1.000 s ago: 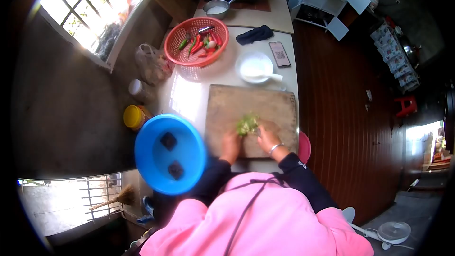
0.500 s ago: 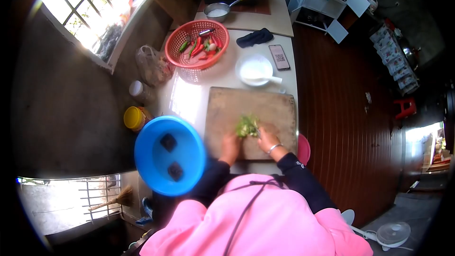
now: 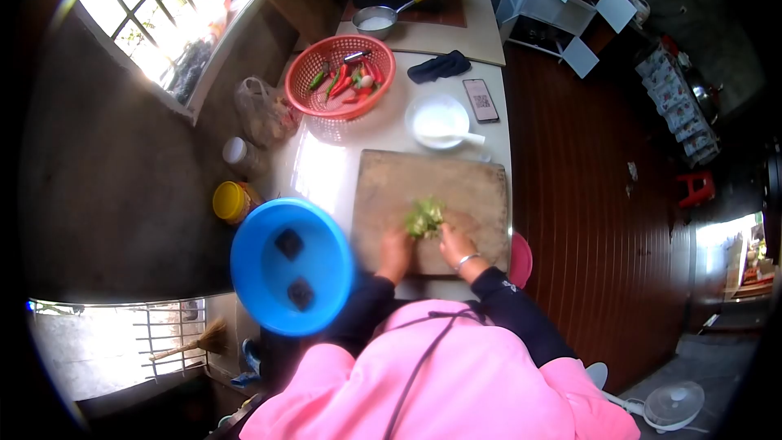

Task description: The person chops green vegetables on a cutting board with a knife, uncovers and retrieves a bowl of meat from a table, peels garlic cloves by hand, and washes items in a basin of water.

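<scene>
A wooden chopping board (image 3: 464,179) lies on the white table, with a small heap of chopped greens (image 3: 425,217) near its middle. My left hand (image 3: 396,251) is at the left side of the heap, its fingers smeared by motion. At the right of the greens, my right hand (image 3: 458,244), with a bracelet at the wrist, is closed around what looks like a knife handle. The blade is blurred and hardly shows against the greens and the board.
Left of the board stands a blue basin (image 3: 246,269) holding two dark square pieces. Beyond it are a red basket (image 3: 303,106) of chillies, a white bowl (image 3: 417,132), a phone (image 3: 481,101), a dark cloth (image 3: 438,67) and a yellow-handled pan (image 3: 375,23). A pink basin (image 3: 521,259) shows at the right edge.
My right hand has shifted slightly left and down beside the greens. My left hand stays in about the same place.
</scene>
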Action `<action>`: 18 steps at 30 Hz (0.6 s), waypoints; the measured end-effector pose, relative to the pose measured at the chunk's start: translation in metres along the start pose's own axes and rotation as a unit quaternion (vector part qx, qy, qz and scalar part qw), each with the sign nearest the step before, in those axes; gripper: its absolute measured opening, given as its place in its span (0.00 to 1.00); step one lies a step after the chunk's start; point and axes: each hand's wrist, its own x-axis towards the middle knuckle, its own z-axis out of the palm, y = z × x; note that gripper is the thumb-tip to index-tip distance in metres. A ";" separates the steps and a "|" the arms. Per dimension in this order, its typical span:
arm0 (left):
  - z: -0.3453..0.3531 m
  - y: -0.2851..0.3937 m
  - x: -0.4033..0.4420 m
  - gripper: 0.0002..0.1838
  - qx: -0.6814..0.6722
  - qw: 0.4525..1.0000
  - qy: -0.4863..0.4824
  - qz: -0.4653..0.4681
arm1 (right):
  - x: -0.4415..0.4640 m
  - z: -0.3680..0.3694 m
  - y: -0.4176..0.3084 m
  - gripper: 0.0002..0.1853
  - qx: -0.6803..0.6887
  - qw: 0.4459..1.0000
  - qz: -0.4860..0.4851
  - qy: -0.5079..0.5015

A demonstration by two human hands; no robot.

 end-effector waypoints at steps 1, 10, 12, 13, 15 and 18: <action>0.000 -0.001 0.000 0.09 0.007 1.000 -0.001 -0.004 | -0.003 -0.005 -0.002 0.17 0.035 0.999 -0.004 -0.015; 0.010 -0.010 -0.003 0.08 0.012 1.000 -0.012 -0.022 | -0.032 -0.033 -0.018 0.11 -0.038 0.991 -0.049 -0.117; 0.013 -0.014 -0.005 0.07 0.030 0.999 -0.032 -0.033 | -0.029 -0.018 -0.013 0.10 -0.023 0.993 -0.046 -0.108; 0.014 -0.014 -0.005 0.07 0.026 0.999 -0.029 -0.027 | -0.028 -0.012 -0.011 0.09 -0.008 0.995 -0.043 -0.094; 0.013 -0.014 0.000 0.07 0.023 0.999 -0.025 -0.014 | -0.027 -0.009 -0.011 0.10 -0.014 0.995 -0.033 -0.096; 0.011 -0.008 -0.003 0.07 0.008 1.000 0.003 0.008 | -0.028 -0.013 -0.008 0.11 -0.007 0.995 -0.019 -0.094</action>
